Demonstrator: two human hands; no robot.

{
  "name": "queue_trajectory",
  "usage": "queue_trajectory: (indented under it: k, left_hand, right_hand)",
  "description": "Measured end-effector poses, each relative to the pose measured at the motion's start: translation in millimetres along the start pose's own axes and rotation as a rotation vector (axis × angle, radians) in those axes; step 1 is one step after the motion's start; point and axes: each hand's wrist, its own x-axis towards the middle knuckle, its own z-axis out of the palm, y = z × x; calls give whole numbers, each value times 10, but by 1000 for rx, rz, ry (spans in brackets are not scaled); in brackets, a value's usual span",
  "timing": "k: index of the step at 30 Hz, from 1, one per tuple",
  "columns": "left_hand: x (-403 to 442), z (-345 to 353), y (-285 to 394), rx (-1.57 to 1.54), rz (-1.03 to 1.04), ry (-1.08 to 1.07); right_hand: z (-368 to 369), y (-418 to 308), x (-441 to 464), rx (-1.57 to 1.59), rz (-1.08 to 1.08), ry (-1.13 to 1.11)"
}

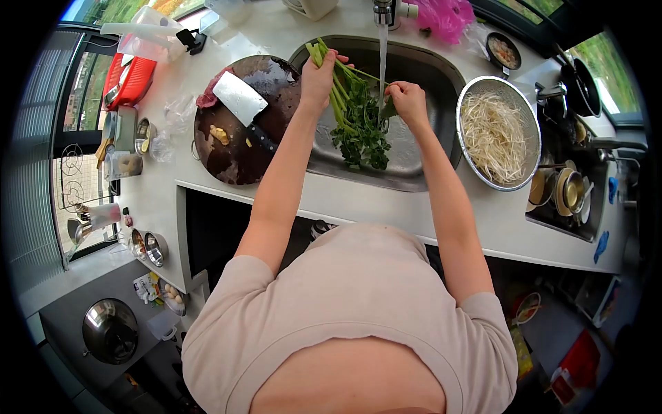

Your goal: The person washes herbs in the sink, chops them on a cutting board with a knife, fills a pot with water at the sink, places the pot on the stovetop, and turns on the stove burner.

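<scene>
My left hand (319, 81) is wrapped round the stalks of a bunch of leafy celery (360, 127). The leaves hang down into the steel sink (420, 176). My right hand (408, 103) pinches a thin leafy sprig at the right side of the bunch. Water runs from the faucet (383, 12) in a stream between my hands, onto the leaves. Left of the sink, a cleaver (239, 99) lies on a round dark chopping board (231, 162), with a piece of raw meat (209, 93) and some ginger (219, 134).
A steel colander (464, 148) of bean sprouts (493, 138) stands at the sink's right edge. Beyond it, a second sink (583, 231) holds stacked dishes. A pink plastic bag (445, 17) and a small black pan (503, 52) sit behind. A red basket (138, 79) stands far left.
</scene>
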Motion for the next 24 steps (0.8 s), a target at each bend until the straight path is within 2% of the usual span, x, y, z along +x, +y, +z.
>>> queue_trajectory:
  k: [3, 6, 9, 12, 13, 15, 16, 18, 19, 21, 24]
  left_hand:
    - [-58, 49, -63, -72, -2, 40]
    - [-148, 109, -140, -109, 28, 62]
    - [-262, 174, -194, -104, 73, 120]
    - [-308, 142, -64, -84, 165, 216]
    - [-310, 109, 56, -80, 143, 218]
    - [-278, 52, 166, -108, 118, 190]
    - [-282, 37, 172, -120, 102, 188]
    - [-223, 35, 220, -145, 82, 175]
    - [-214, 33, 235, -167, 66, 174]
    - [-225, 25, 244, -212, 28, 175]
    - [-233, -12, 268, -222, 25, 166]
  right_hand:
    - [104, 93, 41, 243, 200, 68]
    - [139, 162, 53, 412, 266, 110]
    - [187, 180, 74, 274, 297, 231]
    - [125, 622, 144, 61, 355, 420]
    - [51, 665, 114, 6, 378, 378]
    - [23, 688, 35, -340, 271, 138]
    - [81, 641, -52, -356, 139, 103]
    - [282, 526, -127, -381, -134, 49]
    - [360, 535, -108, -205, -196, -157]
    - [532, 462, -159, -67, -386, -166]
    - [527, 311, -149, 122, -115, -342]
